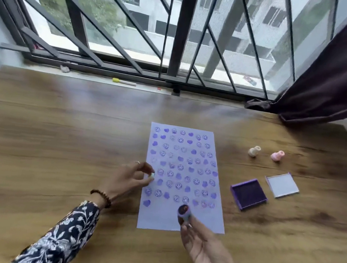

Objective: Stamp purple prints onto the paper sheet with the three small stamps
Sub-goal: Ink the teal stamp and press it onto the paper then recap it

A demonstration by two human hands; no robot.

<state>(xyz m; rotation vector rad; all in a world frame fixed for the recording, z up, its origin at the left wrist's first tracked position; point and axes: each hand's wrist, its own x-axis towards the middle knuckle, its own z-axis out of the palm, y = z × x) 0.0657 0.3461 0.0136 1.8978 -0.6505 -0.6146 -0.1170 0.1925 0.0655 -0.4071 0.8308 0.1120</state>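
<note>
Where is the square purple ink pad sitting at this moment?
In the head view, the square purple ink pad lies open on the wooden table, right of the stamped paper sheet, with its white lid beside it, farther right.

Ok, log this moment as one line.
right hand: holds stamp, inked face up | left hand: at paper sheet left edge | ink pad: open | two stamps: idle

The table (59, 136) is showing brown wood grain with a soft sheen. The sheet (179, 220) is looking like thin matt paper. The ink pad (249, 193) and its lid (282, 185) are looking like smooth plastic. The sleeve (62, 236) is showing printed cloth.
</note>
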